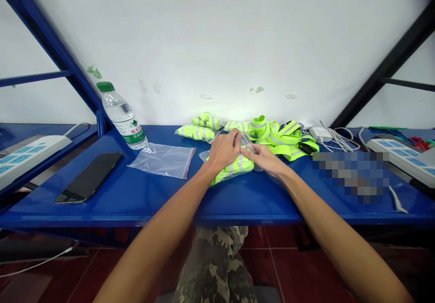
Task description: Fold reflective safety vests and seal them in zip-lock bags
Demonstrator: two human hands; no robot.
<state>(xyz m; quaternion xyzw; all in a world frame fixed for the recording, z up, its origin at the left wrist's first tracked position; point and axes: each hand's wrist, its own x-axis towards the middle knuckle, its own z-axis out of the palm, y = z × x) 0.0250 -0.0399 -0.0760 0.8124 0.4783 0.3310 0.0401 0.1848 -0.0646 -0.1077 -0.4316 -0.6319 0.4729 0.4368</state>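
Between my hands lies a clear zip bag [234,166] holding a folded neon-yellow reflective strap, low on the blue table. My left hand [224,150] rests over the bag's upper left part, its fingers curled at the zip edge. My right hand [267,159] pinches the bag's right side near the red-lined seal, thumb on top. Just behind to the right sits a loose heap of neon-yellow reflective straps [277,140] with black buckles. Behind my left hand are bagged yellow straps [197,132].
A flat zip bag [163,160] lies left of my hands, beside a water bottle [123,117] and a black phone [90,177]. White cables and a charger [321,134] sit at the right. Power strips [401,153] flank the blue table [136,210]; a white wall rises behind.
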